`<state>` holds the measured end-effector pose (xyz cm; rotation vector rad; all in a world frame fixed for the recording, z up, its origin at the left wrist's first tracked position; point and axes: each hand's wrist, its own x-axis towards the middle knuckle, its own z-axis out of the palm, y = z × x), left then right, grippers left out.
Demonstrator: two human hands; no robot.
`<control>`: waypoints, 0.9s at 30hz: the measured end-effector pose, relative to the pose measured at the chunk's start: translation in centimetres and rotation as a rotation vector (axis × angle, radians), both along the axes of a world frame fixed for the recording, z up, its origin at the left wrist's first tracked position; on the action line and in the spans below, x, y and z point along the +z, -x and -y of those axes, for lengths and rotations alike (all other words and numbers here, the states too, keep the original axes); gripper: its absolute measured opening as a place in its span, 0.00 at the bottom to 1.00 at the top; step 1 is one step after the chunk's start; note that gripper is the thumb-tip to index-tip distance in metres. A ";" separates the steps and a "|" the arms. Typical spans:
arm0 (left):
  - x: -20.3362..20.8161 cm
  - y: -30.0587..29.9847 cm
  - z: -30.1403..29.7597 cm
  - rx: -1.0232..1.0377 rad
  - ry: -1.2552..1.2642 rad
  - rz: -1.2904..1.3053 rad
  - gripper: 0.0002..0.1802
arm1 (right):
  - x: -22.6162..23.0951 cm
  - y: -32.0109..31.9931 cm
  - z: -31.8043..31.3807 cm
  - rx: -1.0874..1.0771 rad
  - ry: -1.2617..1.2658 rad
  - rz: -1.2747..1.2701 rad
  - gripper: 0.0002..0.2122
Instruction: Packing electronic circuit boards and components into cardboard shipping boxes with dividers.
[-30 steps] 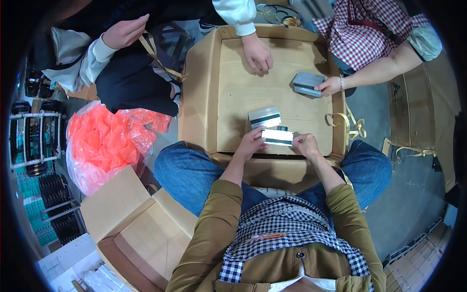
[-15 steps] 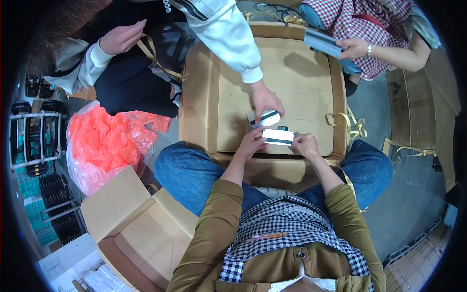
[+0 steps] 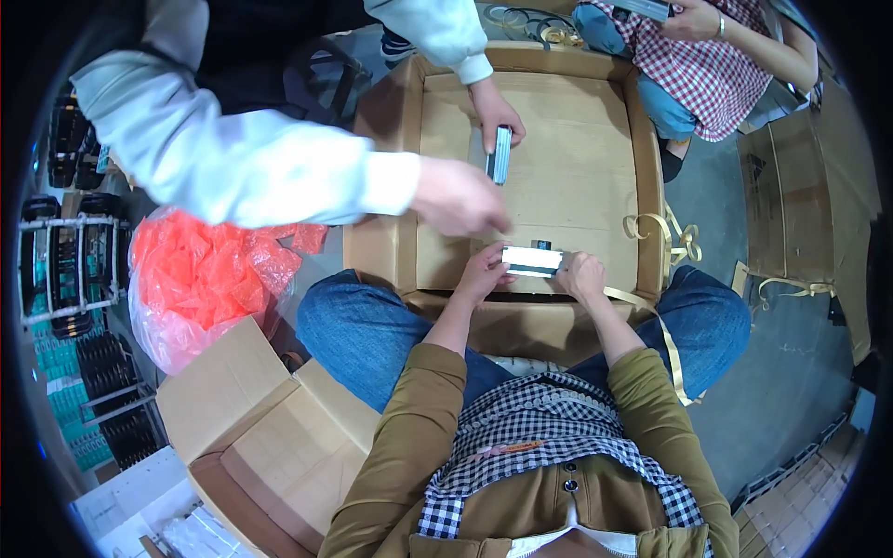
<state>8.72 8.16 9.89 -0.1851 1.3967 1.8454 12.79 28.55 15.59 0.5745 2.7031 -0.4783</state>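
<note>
A small white rectangular block with a dark stripe (image 3: pixel 532 264) is held level between my two hands, over the near part of a large shallow cardboard box. My left hand (image 3: pixel 483 272) grips its left end, and my right hand (image 3: pixel 582 277) closes on the right end. A little dark piece (image 3: pixel 540 245) shows at the block's far edge; whether it is attached I cannot tell. Just beyond my left hand, a co-worker's blurred hand (image 3: pixel 462 198) points or reaches in. That person's other hand (image 3: pixel 491 116) holds a similar silvery block (image 3: pixel 502 154) upright over the box.
The large cardboard box (image 3: pixel 409 177) lies in front of my crossed legs. Yellow strapping (image 3: pixel 672 349) loops at its right side. An open carton (image 3: pixel 219 400) and orange bubble wrap (image 3: pixel 200 279) are at left. Another person at the far right holds a dark block (image 3: pixel 642 8).
The co-worker's nearer hand has drawn back from beside my block with a similar block, and their other arm has swung in from the left. The far-right person's block has moved away. My hands stay put.
</note>
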 end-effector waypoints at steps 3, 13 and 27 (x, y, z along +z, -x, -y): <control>-0.2 0.3 -0.5 -0.004 0.009 0.011 0.25 | -2.3 -0.4 -1.4 0.039 0.045 -0.088 0.10; -0.5 0.0 -0.1 -0.021 -0.031 -0.004 0.25 | -2.6 -1.9 -2.5 -0.089 0.380 -0.171 0.07; 5.6 -0.5 -5.9 -0.202 1.198 -1.270 0.28 | -2.8 -1.7 -2.3 -0.148 0.394 -0.139 0.07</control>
